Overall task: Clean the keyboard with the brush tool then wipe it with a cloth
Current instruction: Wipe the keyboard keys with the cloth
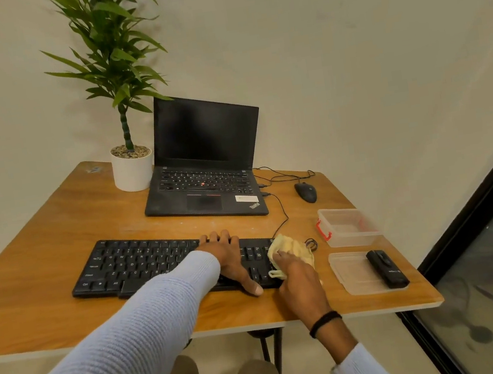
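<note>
A black keyboard [136, 265] lies across the front of the wooden table [55, 232]. My left hand [227, 253] rests flat on its right half, fingers over the far edge and thumb at the near edge, holding it steady. Pressed onto the keyboard's right end is a crumpled yellow cloth [290, 248], gripped by my right hand [297, 278]. The black brush tool [387, 268] lies on a clear plastic lid [352, 273] at the right.
An open black laptop [205, 173] stands behind the keyboard, with a potted plant [132, 168] to its left and a wired mouse [306, 192] to its right. A clear plastic box [347, 226] with a red clip sits by the right edge. A small black ring [311, 243] lies beside the cloth.
</note>
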